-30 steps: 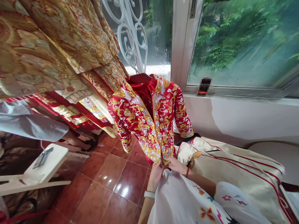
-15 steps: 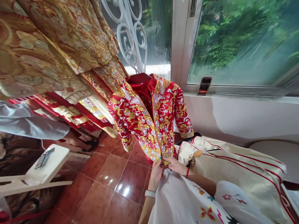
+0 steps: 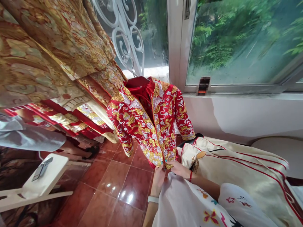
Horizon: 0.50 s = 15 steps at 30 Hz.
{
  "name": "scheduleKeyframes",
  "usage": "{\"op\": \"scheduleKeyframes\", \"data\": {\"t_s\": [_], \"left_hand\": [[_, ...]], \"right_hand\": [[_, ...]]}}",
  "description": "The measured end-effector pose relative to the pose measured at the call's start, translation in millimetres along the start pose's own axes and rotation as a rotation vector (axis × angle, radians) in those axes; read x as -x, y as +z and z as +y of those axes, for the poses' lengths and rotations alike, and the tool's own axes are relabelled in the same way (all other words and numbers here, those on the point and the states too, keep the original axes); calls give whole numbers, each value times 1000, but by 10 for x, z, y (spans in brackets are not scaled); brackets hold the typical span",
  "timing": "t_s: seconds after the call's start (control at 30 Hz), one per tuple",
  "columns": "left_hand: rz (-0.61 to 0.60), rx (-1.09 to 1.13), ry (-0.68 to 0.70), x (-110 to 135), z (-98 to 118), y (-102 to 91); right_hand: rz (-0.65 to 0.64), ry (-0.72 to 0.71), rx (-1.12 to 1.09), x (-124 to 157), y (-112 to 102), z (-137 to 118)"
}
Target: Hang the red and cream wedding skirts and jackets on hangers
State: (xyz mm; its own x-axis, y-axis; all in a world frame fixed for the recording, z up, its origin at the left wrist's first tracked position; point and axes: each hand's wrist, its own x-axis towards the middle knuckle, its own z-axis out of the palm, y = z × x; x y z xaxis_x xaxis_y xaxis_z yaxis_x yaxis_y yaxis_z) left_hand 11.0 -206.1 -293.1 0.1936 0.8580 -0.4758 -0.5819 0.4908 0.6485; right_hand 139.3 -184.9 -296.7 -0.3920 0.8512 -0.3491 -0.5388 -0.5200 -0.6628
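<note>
A red jacket (image 3: 146,126) with gold and silver embroidery hangs on a dark hanger (image 3: 137,81) in front of me. Its front edges part at the collar and come together at the hem. My left hand (image 3: 159,174) pinches the hem beside the front opening, a white band on its wrist. On the other side of the opening, my right hand (image 3: 176,168) grips the hem too, with a red string at the wrist. The two hands are close together. The fingertips are small, and any fastener between them cannot be made out.
Gold and red embroidered garments (image 3: 59,41) hang at the left. A cream garment with red piping (image 3: 227,167) lies to the right, a beaded ornament (image 3: 194,164) on it. At lower left, a phone-like object (image 3: 42,169) rests on a white chair (image 3: 49,179). A person (image 3: 35,129) stands behind it.
The view has shifted slightly, so the jacket and window sit a little further left. Both hands keep their hold on the hem.
</note>
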Motion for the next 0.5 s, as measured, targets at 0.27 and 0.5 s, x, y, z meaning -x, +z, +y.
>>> {"op": "scheduleKeyframes", "data": {"t_s": [0.27,0.5], "left_hand": [[19,-5,2,-37,-41,-49],[64,1,40,-172,-176,-118]], "right_hand": [[33,53,-124,53,101,-68],[99,-1,-98,23,50,-3]]}}
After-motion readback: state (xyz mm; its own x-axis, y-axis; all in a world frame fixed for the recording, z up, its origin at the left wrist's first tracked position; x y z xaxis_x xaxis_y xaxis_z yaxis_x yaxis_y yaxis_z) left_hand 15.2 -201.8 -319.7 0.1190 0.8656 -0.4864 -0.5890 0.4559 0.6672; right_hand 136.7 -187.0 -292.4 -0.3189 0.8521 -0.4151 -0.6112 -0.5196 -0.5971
